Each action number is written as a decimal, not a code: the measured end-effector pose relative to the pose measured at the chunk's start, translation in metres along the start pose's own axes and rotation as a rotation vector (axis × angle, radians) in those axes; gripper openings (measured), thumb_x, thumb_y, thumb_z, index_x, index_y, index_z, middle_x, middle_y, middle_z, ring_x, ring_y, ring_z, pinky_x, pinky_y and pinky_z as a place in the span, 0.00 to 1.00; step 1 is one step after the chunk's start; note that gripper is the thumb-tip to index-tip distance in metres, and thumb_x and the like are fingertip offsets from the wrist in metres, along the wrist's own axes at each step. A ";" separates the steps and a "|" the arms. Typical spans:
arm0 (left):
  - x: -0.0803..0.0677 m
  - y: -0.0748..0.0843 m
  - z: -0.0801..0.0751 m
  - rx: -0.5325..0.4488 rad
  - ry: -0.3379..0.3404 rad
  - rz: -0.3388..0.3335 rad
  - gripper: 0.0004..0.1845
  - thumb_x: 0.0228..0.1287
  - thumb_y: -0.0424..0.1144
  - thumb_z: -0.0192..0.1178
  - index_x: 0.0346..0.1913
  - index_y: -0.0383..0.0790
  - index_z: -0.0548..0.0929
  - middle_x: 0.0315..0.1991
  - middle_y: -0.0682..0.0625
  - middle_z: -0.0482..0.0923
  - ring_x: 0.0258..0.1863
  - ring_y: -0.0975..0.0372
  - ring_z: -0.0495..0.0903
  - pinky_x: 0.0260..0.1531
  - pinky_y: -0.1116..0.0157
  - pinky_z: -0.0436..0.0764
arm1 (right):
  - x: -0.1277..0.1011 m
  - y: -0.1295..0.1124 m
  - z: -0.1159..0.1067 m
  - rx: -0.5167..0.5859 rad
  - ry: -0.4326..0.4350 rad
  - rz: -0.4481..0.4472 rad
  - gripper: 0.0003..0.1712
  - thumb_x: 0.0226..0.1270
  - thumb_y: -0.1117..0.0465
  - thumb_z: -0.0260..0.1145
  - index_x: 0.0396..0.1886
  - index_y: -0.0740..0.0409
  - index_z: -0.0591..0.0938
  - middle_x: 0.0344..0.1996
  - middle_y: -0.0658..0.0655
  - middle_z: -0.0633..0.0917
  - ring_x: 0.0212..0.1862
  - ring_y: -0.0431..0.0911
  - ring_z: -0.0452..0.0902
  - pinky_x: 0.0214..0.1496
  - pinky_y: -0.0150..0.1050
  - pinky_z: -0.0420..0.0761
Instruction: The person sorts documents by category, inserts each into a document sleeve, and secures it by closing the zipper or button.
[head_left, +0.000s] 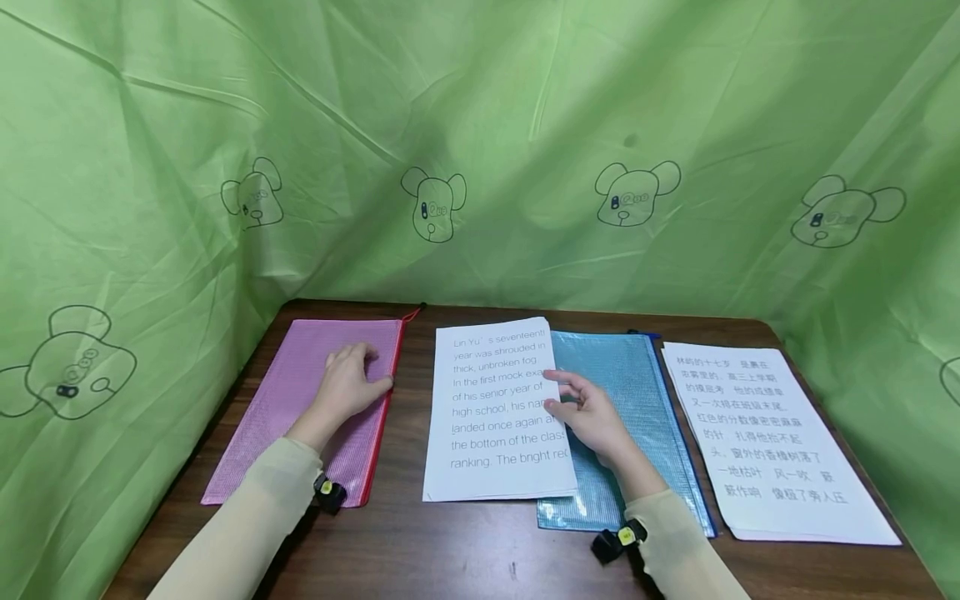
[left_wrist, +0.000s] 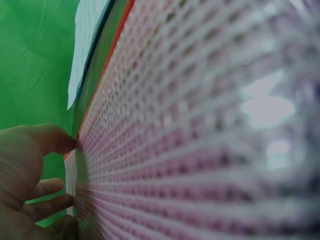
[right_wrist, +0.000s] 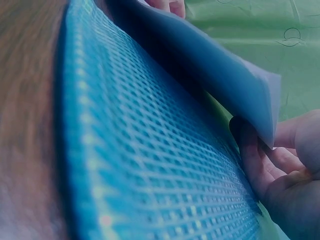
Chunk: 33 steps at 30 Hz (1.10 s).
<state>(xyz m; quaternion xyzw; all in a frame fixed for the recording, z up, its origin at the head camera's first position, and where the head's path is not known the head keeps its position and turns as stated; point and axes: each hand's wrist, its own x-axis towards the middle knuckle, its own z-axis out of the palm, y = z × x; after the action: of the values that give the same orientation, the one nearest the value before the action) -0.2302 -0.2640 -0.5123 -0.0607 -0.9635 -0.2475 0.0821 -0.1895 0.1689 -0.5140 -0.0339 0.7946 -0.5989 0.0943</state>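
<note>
- A green cloth backdrop, printed with outlined bear heads, hangs behind and to both sides of the scene.
- A dark wooden table carries everything else.
- The pink mesh zip pouch lies flat at the left, its red zipper edge on its right side.
- The blue mesh zip pouch lies right of centre, its left edge under a sheet.
- The sheet of Chinese text lies at the far right, just beside the blue pouch.
- The sheet of English text lies in the middle, between the two pouches, its right edge overlapping the blue pouch and lifted off it, as the right wrist view shows.
- The left hand rests on the far right part of the pink pouch, fingers loosely curled over it, thumb at the zipper edge; it presses rather than grips, as far as the blurred left wrist view lets me judge.
- The right hand is over the blue pouch, thumb and fingers pinching the raised right edge of the English sheet.
</note>
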 end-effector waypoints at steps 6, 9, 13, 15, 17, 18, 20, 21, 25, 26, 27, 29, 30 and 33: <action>-0.001 0.002 -0.001 0.007 -0.001 -0.009 0.31 0.58 0.45 0.76 0.57 0.27 0.80 0.55 0.31 0.83 0.61 0.37 0.77 0.70 0.41 0.63 | 0.000 0.000 0.001 -0.002 -0.003 0.003 0.29 0.77 0.66 0.72 0.75 0.48 0.80 0.53 0.58 0.91 0.41 0.52 0.91 0.42 0.40 0.88; 0.000 0.004 0.000 0.024 -0.003 -0.006 0.31 0.59 0.45 0.77 0.57 0.26 0.80 0.54 0.30 0.83 0.60 0.36 0.77 0.69 0.41 0.64 | 0.000 0.000 0.000 -0.002 -0.007 0.003 0.29 0.78 0.65 0.71 0.75 0.48 0.80 0.54 0.58 0.91 0.42 0.52 0.91 0.42 0.40 0.88; 0.000 0.005 0.001 0.042 0.000 0.003 0.30 0.58 0.44 0.78 0.55 0.26 0.80 0.52 0.30 0.82 0.57 0.36 0.78 0.67 0.41 0.65 | 0.001 0.000 0.000 0.004 -0.016 0.003 0.29 0.78 0.65 0.71 0.75 0.49 0.80 0.55 0.59 0.90 0.42 0.52 0.91 0.42 0.41 0.89; 0.001 0.006 0.002 0.045 0.005 0.010 0.29 0.57 0.43 0.78 0.54 0.26 0.80 0.51 0.30 0.82 0.55 0.37 0.79 0.66 0.42 0.66 | 0.001 0.000 0.000 0.008 -0.018 0.008 0.29 0.78 0.65 0.71 0.75 0.49 0.80 0.55 0.59 0.90 0.43 0.52 0.91 0.42 0.41 0.89; 0.002 0.006 0.003 0.044 0.011 0.017 0.29 0.56 0.43 0.77 0.53 0.26 0.80 0.50 0.31 0.82 0.54 0.37 0.79 0.65 0.43 0.66 | 0.001 0.001 0.000 0.011 -0.016 0.015 0.29 0.78 0.65 0.71 0.75 0.48 0.80 0.55 0.59 0.90 0.42 0.52 0.91 0.42 0.40 0.89; 0.001 0.005 0.003 0.042 0.017 0.021 0.28 0.55 0.42 0.77 0.53 0.27 0.80 0.49 0.31 0.83 0.53 0.38 0.79 0.64 0.42 0.66 | 0.001 0.001 0.000 0.010 -0.016 0.016 0.29 0.78 0.65 0.71 0.75 0.48 0.80 0.55 0.59 0.90 0.42 0.52 0.91 0.42 0.40 0.89; 0.002 0.006 0.003 0.036 0.025 0.025 0.28 0.54 0.41 0.76 0.53 0.27 0.80 0.49 0.31 0.83 0.52 0.38 0.80 0.64 0.43 0.67 | 0.001 0.000 0.000 0.007 -0.016 0.016 0.29 0.78 0.65 0.71 0.75 0.48 0.80 0.55 0.59 0.90 0.42 0.52 0.91 0.42 0.40 0.89; 0.001 0.006 0.002 0.032 0.029 0.025 0.28 0.53 0.41 0.76 0.52 0.27 0.80 0.49 0.31 0.84 0.52 0.38 0.80 0.64 0.42 0.67 | 0.001 0.000 0.000 0.005 -0.015 0.015 0.29 0.78 0.65 0.72 0.75 0.48 0.80 0.55 0.59 0.90 0.42 0.52 0.91 0.41 0.40 0.89; 0.000 0.004 0.000 0.009 0.038 0.004 0.28 0.52 0.39 0.76 0.54 0.27 0.81 0.50 0.32 0.86 0.54 0.36 0.82 0.64 0.41 0.71 | 0.001 0.000 0.001 0.002 -0.014 0.011 0.29 0.78 0.65 0.72 0.75 0.48 0.81 0.54 0.58 0.91 0.42 0.52 0.91 0.41 0.40 0.89; -0.001 0.003 0.000 0.003 0.037 -0.005 0.29 0.52 0.40 0.76 0.54 0.28 0.81 0.51 0.33 0.86 0.54 0.36 0.82 0.64 0.41 0.73 | 0.001 0.000 0.001 0.005 -0.013 0.011 0.29 0.78 0.65 0.72 0.74 0.48 0.81 0.54 0.58 0.91 0.41 0.52 0.91 0.41 0.40 0.89; -0.001 0.003 -0.001 -0.002 0.033 -0.015 0.30 0.51 0.40 0.77 0.55 0.28 0.81 0.51 0.33 0.86 0.55 0.35 0.82 0.63 0.41 0.75 | 0.001 0.001 0.001 0.005 -0.012 0.010 0.29 0.77 0.65 0.72 0.74 0.48 0.81 0.54 0.58 0.91 0.41 0.52 0.91 0.41 0.40 0.89; -0.002 0.003 -0.003 -0.008 0.014 -0.032 0.33 0.50 0.41 0.78 0.58 0.29 0.80 0.53 0.34 0.86 0.56 0.35 0.82 0.62 0.40 0.78 | 0.001 0.001 0.001 0.007 -0.011 0.010 0.29 0.78 0.65 0.72 0.75 0.48 0.80 0.54 0.58 0.91 0.41 0.52 0.91 0.41 0.40 0.89; -0.003 0.004 -0.004 -0.008 0.001 -0.036 0.35 0.49 0.42 0.79 0.59 0.30 0.80 0.54 0.34 0.86 0.56 0.35 0.83 0.61 0.40 0.79 | 0.001 0.002 0.000 0.008 -0.011 0.011 0.29 0.78 0.65 0.72 0.75 0.48 0.80 0.54 0.58 0.91 0.41 0.52 0.91 0.41 0.40 0.89; -0.005 0.006 -0.007 -0.012 -0.051 -0.027 0.41 0.46 0.43 0.81 0.63 0.31 0.77 0.58 0.34 0.85 0.59 0.36 0.83 0.62 0.39 0.80 | 0.002 0.002 -0.001 0.008 -0.007 0.015 0.29 0.78 0.65 0.71 0.75 0.47 0.80 0.54 0.58 0.90 0.42 0.52 0.90 0.41 0.40 0.88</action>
<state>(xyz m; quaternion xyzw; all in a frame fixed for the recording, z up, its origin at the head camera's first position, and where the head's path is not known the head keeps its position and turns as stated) -0.2239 -0.2626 -0.5046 -0.0544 -0.9644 -0.2530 0.0540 -0.1912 0.1699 -0.5163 -0.0297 0.7919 -0.6014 0.1018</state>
